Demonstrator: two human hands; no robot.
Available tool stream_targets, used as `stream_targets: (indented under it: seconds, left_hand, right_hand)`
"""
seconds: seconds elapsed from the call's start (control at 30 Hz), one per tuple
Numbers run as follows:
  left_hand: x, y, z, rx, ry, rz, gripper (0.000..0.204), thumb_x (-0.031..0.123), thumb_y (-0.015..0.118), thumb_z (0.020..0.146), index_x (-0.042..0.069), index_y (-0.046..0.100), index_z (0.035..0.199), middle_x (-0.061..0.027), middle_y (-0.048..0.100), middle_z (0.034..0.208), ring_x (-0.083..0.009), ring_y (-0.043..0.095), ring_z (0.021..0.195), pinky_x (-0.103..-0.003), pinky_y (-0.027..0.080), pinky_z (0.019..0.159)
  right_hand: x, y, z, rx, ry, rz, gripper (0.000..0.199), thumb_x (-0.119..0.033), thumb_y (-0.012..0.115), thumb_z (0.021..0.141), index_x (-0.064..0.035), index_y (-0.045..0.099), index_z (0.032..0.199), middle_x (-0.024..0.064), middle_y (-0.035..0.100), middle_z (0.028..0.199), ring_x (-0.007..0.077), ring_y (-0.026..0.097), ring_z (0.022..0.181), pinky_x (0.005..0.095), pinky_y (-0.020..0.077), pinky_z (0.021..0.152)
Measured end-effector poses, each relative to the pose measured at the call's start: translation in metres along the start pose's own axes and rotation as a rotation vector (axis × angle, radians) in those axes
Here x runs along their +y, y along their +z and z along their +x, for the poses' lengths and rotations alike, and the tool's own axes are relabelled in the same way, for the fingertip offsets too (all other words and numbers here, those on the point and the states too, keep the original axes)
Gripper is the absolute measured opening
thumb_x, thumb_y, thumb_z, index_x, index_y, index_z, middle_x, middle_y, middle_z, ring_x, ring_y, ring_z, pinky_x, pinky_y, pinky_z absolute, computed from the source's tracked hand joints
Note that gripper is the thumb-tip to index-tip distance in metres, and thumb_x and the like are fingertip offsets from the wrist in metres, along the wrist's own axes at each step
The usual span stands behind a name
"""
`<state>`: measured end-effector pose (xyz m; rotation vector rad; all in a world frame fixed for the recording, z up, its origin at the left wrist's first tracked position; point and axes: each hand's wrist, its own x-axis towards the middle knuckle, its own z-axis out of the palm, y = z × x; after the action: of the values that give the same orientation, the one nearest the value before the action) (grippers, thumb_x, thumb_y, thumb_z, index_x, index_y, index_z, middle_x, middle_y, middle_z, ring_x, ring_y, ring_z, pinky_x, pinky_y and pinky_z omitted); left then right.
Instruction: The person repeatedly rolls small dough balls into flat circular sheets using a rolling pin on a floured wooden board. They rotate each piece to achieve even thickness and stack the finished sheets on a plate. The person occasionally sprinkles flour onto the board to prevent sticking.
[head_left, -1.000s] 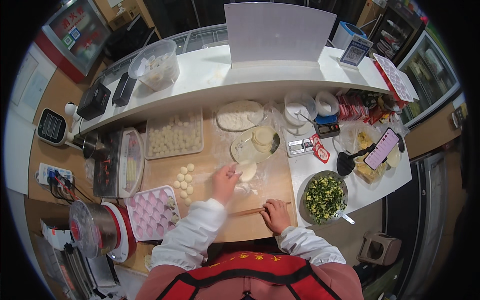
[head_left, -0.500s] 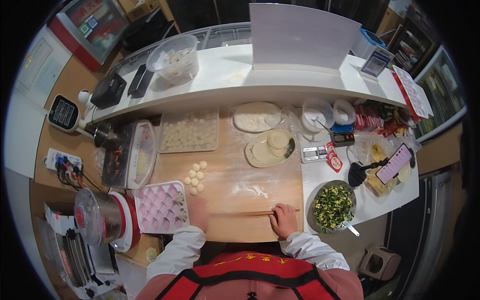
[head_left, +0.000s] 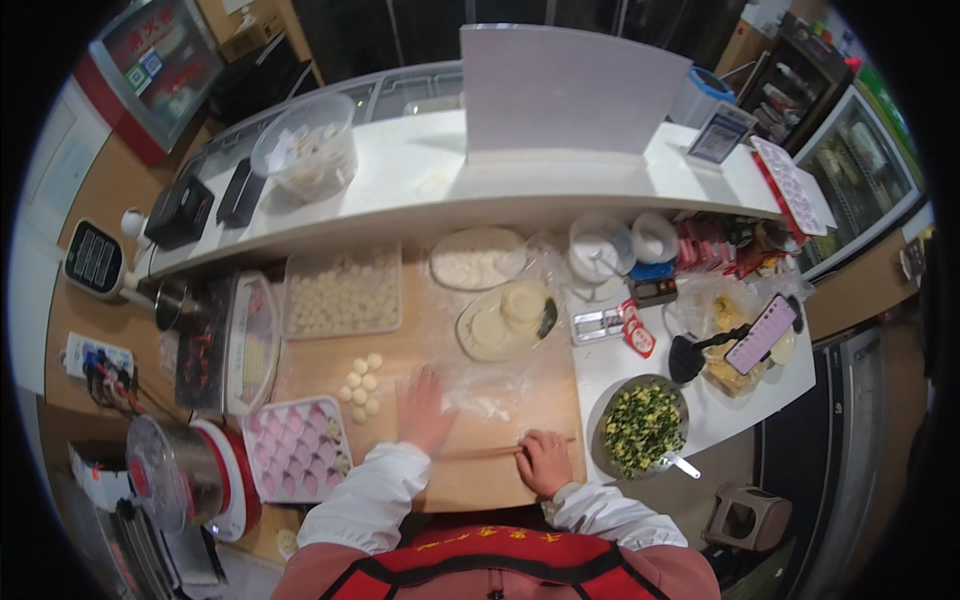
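My right hand [head_left: 545,462] is closed around the right end of a thin wooden rolling pin [head_left: 480,453] lying across the near part of the wooden board [head_left: 400,480]. Smeared by motion, my left hand [head_left: 428,412] is over the board just beyond the pin's left part; whether it holds anything cannot be made out. Several small dough balls [head_left: 361,383] sit to its left. Loose flour [head_left: 490,406] is spread to its right. Farther back, an oval plate [head_left: 470,345] bears stacked round dough wrappers [head_left: 524,302].
A clear tray of dough balls [head_left: 342,290] and a dish of flour [head_left: 478,258] stand behind. Left are a pink-celled tray [head_left: 296,448] and a mixer [head_left: 185,475]. At right are a bowl of chopped green-and-yellow filling [head_left: 642,428], a scale [head_left: 598,325] and a phone on a stand [head_left: 762,333].
My left hand has moved forward and to the right, past the pin. My right hand stays on the pin's right end. The whole view has shifted slightly left and down.
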<state>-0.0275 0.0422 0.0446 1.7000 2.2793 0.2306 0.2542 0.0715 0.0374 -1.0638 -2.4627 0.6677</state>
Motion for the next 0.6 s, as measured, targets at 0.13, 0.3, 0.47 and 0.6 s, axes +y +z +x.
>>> stream_targets:
  seconds: [0.13,0.3,0.47,0.6]
  left_hand:
    - [-0.007,0.001,0.007,0.028,0.017,-0.059,0.078,0.035,0.070,0.091,-0.001,0.040,0.153,-0.0189,0.033,0.164,-0.0364,0.024,0.155,-0.054,0.012,0.127]
    - [-0.035,0.012,0.005,0.291,-0.074,-0.721,0.040,0.014,0.068,0.089,0.007,0.066,0.129,-0.0198,0.055,0.145,-0.0400,0.045,0.139,-0.050,0.031,0.120]
    - [-0.061,0.015,-0.039,0.474,-0.052,-0.395,0.030,0.013,0.070,0.085,0.005,0.072,0.114,-0.0176,0.061,0.127,-0.0388,0.052,0.123,-0.051,0.039,0.109]
    - [-0.068,0.003,-0.083,0.330,0.071,-0.253,0.031,0.016,0.073,0.083,0.006,0.072,0.113,-0.0161,0.061,0.123,-0.0368,0.055,0.117,-0.051,0.040,0.106]
  right_hand:
    - [0.000,0.000,0.000,0.045,-0.039,-0.020,0.027,-0.023,0.073,0.088,-0.0096,0.065,0.109,0.0102,0.062,0.115,0.0328,0.059,0.110,0.0471,0.0430,0.100]
    - [0.001,0.000,-0.002,0.031,-0.033,-0.034,0.026,-0.024,0.072,0.089,-0.0097,0.065,0.110,0.0105,0.062,0.117,0.0332,0.058,0.113,0.0468,0.0423,0.102]
    - [0.001,0.001,-0.003,0.067,-0.060,-0.024,0.027,-0.024,0.072,0.090,-0.0085,0.065,0.111,0.0109,0.062,0.118,0.0334,0.057,0.113,0.0475,0.0430,0.102]
    - [0.001,0.001,-0.004,0.078,-0.060,-0.034,0.027,-0.023,0.072,0.089,-0.0083,0.065,0.110,0.0110,0.062,0.118,0.0335,0.057,0.112,0.0474,0.0428,0.102]
